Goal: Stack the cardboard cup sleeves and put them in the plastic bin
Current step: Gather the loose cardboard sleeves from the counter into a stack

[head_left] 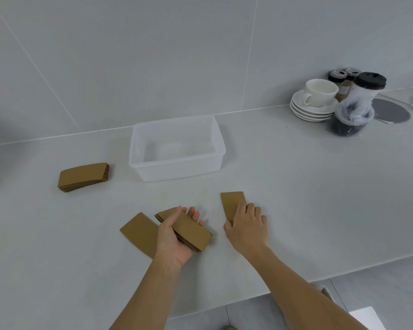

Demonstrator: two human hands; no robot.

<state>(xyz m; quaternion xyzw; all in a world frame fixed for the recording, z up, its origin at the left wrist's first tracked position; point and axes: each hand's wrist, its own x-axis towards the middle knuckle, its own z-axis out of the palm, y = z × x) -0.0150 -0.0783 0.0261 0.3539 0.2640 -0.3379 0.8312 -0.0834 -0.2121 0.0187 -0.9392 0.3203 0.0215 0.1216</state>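
My left hand (174, 236) grips a small stack of brown cardboard sleeves (191, 231) just above the grey counter. A single flat sleeve (138, 232) lies on the counter to its left, partly under my wrist. My right hand (247, 225) rests palm down on another single sleeve (231, 202), fingers covering its near half. A separate stack of sleeves (84, 177) lies at the far left. The clear plastic bin (177, 167) stands behind my hands, near the wall, with nothing in it.
At the back right stand a white cup on stacked saucers (317, 101), lidded paper cups (343, 77) and a bagged pile of black lids (354, 110), beside a grey round mat (391, 111). The counter's front edge (343, 267) runs diagonally at lower right.
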